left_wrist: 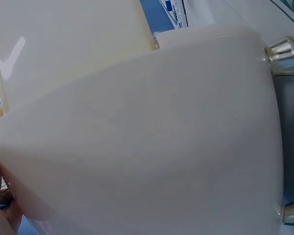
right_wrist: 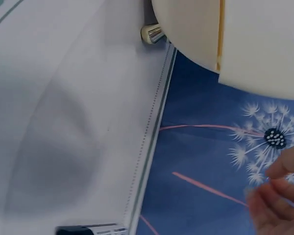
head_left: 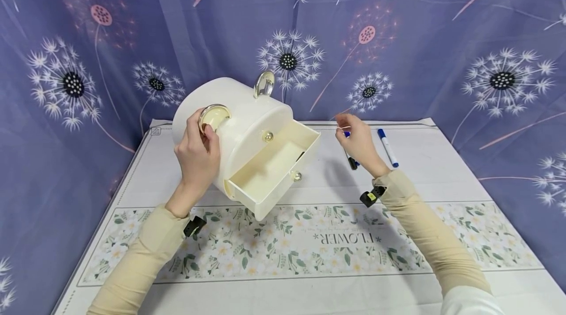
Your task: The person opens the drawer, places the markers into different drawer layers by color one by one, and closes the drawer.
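Note:
My left hand (head_left: pixel 196 155) grips one of two shiny metallic ear-shaped rings on a rounded white drawer box (head_left: pixel 230 108), its thumb and fingers round the rim. The box is tilted, and its open drawer (head_left: pixel 276 172) faces right. A small dark thing (head_left: pixel 300 156) shows at the drawer's far inner side; its kind is unclear. Over the table to the right of the drawer, my right hand (head_left: pixel 355 140) has loosely bent fingers, with nothing visible between them. Beneath it lie markers (head_left: pixel 352 161), partly hidden. The right wrist view also shows the right hand (right_wrist: pixel 279 196).
A white and blue marker (head_left: pixel 387 148) lies to the right of my right hand. The table carries a white cloth with a floral band (head_left: pixel 265 251). A purple dandelion curtain (head_left: pixel 309 20) hangs behind. Small metallic feet (left_wrist: pixel 285 56) jut from the box.

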Demonstrator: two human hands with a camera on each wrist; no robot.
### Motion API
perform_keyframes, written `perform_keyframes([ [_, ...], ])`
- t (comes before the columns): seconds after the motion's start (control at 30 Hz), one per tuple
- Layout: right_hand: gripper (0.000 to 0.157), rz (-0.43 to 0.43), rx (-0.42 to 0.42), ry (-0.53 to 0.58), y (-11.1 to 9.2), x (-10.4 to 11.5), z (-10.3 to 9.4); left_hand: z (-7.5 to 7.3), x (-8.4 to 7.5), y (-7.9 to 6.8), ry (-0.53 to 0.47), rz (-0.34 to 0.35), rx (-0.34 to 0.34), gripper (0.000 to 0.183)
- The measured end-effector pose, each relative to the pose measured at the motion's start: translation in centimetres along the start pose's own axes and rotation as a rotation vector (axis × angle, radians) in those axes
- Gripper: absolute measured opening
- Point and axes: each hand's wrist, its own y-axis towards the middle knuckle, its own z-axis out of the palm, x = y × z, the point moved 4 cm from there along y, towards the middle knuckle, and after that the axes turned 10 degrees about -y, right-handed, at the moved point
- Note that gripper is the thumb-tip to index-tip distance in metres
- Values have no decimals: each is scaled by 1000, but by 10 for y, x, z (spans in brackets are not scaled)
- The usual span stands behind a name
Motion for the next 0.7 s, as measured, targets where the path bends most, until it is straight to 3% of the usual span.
perform_keyframes([
  [0.13,32,94,114,-92,-3,-15,9,0,0,0,2,0,-1,32],
  [0.4,44,254,487,-265,-13,-44,29,0,0,0,6,0,-1,32],
  [0.7,39,317,619,-340,-21,-56,36,1,1,-1,6,4,-4,32],
])
